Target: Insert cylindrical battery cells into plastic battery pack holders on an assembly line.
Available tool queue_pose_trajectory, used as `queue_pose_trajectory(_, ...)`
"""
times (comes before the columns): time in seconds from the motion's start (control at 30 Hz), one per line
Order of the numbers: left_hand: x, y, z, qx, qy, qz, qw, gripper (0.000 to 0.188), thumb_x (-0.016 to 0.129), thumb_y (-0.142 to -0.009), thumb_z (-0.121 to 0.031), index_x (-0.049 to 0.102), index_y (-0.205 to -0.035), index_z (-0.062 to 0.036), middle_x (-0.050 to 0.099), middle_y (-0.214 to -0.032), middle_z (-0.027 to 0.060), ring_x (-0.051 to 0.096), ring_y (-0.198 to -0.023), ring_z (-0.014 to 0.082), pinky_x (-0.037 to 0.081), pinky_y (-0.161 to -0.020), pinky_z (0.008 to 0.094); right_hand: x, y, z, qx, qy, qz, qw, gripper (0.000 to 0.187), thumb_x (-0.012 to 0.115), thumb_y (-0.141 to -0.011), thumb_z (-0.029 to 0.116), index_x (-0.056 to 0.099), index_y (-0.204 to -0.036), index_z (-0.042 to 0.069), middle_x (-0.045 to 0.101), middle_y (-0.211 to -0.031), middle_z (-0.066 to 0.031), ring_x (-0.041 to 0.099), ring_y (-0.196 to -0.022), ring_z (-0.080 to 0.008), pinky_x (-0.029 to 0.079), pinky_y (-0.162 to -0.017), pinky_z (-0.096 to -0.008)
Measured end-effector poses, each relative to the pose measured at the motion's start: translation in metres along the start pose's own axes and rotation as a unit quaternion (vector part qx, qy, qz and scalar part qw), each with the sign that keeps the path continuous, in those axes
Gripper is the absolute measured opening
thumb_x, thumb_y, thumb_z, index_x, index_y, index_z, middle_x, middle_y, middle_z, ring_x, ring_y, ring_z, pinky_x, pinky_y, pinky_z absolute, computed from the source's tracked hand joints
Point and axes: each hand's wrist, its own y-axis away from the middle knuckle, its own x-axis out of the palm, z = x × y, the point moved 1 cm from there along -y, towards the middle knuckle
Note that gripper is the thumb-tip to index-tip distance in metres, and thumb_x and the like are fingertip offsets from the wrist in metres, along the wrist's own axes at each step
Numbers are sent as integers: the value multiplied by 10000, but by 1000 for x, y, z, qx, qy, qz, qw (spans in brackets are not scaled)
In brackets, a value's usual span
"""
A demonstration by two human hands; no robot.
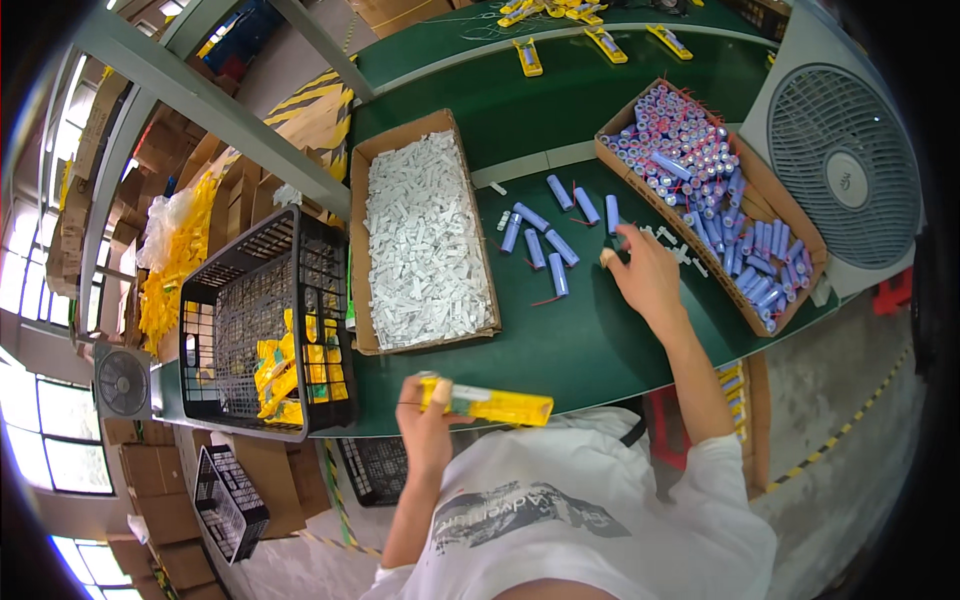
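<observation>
My left hand (pixel 427 425) is closed around one end of a yellow plastic casing (pixel 500 405) at the table's near edge. A pale strip shows inside the casing. Above the green tabletop my right hand (pixel 648 280) reaches forward, thumb and index finger apart with a gap between them. The index fingertip is beside the lower end of a blue cylindrical battery cell (pixel 612 214); whether it touches is hard to tell. Several loose blue cells (pixel 558 274) with red wires lie left of that hand. Small white plastic pieces (pixel 672 241) are scattered just right of its fingers.
A cardboard tray of white pieces (pixel 362 240) stands left of the cells, and a cardboard box of blue cells (pixel 655 207) at the right. Beyond that box is a grey fan (pixel 845 165). A black crate (pixel 325 385) holds yellow casings. More yellow casings (pixel 527 57) lie on the far belt.
</observation>
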Motion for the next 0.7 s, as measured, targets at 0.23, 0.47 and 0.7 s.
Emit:
queue_pose_trajectory(0.23,12,-1,40,29,-77,-111,990,403,645,-1076,-182,444,-1359,23,573,-1294,143,705,-888,188,619,-619,278,17,-85,-1,-45,285,66,955,405,794,-896,330,652,-1152,50,756,-1036,-174,739,-939,-413,586,-824,-540)
queue_pose_trajectory(0.47,6,-1,17,382,-487,-240,748,566,793,-932,-220,534,-1394,-19,620,-1297,181,618,-1104,333,505,-943,449,-2,-92,9,12,108,168,980,473,805,-899,261,672,-1285,22,776,-1021,-170,759,-929,-330,583,-857,-405)
queue_pose_trajectory(0.7,56,-22,13,391,-564,94,721,491,876,-802,-248,689,-1196,-22,670,-1223,142,634,-1109,356,495,-985,449,-7,18,-16,102,-413,187,886,321,783,-882,24,699,-1191,3,741,-1086,-51,698,-997,-126,559,-898,-284)
